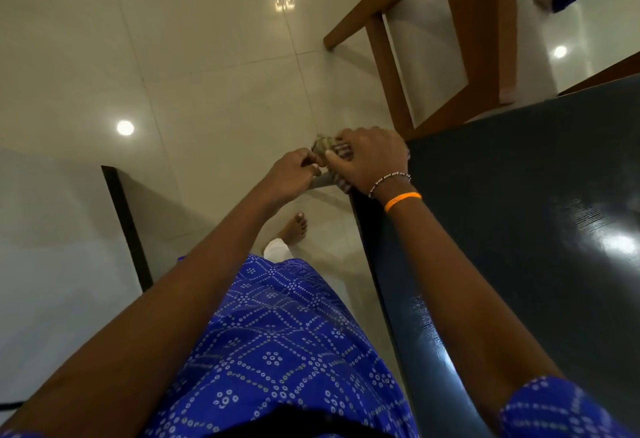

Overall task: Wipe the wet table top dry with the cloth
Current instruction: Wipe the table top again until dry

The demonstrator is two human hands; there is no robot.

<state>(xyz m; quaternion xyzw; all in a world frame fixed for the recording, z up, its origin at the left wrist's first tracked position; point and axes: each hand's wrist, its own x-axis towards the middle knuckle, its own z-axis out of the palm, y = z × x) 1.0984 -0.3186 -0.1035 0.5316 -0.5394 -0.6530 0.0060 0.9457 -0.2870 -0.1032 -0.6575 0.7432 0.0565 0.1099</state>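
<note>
The dark, glossy table top (pixel 519 212) fills the right side of the head view, with light glare on its surface. A bunched, striped cloth (pixel 329 150) is held just off the table's far left corner, over the floor. My right hand (pixel 370 157) is wrapped around the cloth, with bracelets on its wrist. My left hand (pixel 294 171) pinches the cloth's near side with thumb and fingers. Most of the cloth is hidden under my right hand.
A wooden chair (pixel 433 39) stands beyond the table's far corner. Pale glossy floor tiles (pixel 173 57) spread to the left, with a dark strip (pixel 126 226) running along them. My bare foot (pixel 294 226) and blue patterned garment (pixel 277 333) are below, next to the table's edge.
</note>
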